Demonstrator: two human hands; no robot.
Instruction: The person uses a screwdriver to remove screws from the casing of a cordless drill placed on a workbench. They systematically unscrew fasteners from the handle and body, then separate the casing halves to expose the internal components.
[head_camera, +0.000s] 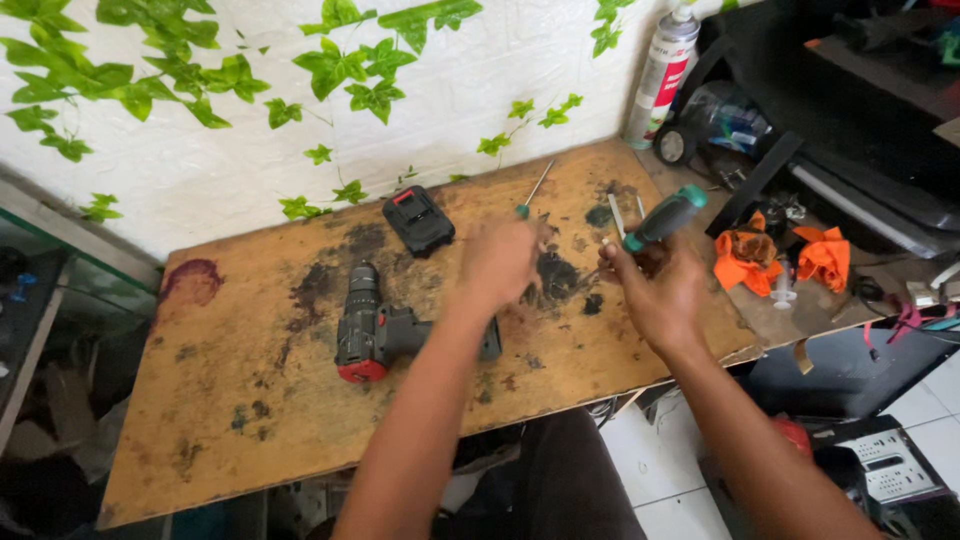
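Note:
My right hand (660, 295) grips a screwdriver with a grey and green handle (664, 217), held above the right part of the stained wooden board (230, 430). My left hand (497, 262) hovers blurred over the board's middle with fingers curled; whether it holds anything is unclear. A grey cordless drill with a red rear cap (375, 328) lies on its side just left of my left forearm. Its black battery pack (418, 219) lies further back. A thin screwdriver with a green grip (533, 191) rests on the board beyond my left hand.
A spray can (663, 70) stands at the back right corner by the white wall with leaf vines. Orange cloths (780, 257) and small clutter lie right of the board. Dark cases fill the top right. White floor tiles show below right.

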